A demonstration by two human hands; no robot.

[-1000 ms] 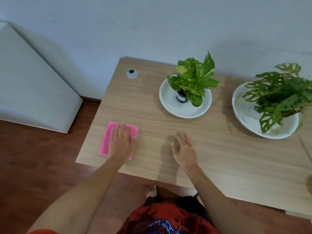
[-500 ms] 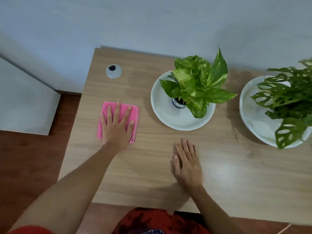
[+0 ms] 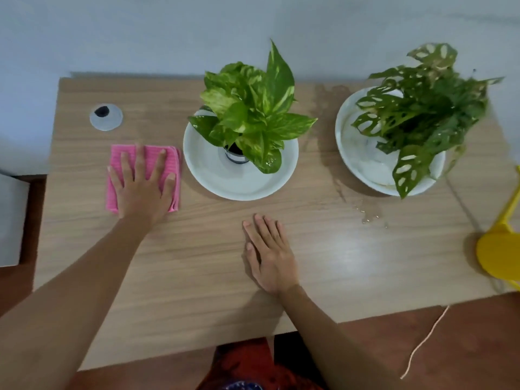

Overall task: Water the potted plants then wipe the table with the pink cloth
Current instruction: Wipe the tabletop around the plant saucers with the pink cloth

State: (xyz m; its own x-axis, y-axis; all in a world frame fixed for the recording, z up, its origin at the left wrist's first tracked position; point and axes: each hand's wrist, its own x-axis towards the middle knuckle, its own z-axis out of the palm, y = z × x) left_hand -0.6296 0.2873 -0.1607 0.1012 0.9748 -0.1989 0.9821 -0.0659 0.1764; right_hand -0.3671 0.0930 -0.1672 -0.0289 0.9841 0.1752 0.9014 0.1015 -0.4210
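Pink cloth (image 3: pixel 146 175): flat under your left hand (image 3: pixel 143 187), fingers spread, pressing. Spilled water (image 3: pixel 368 213): far to its right, beyond your flat, empty right hand (image 3: pixel 270 257).

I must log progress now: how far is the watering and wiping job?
Watering looks done: droplets lie spilled by the right plant, and the yellow watering can is set aside. Wiping is in hand: the left hand presses the pink cloth flat. The spill is left to wipe.
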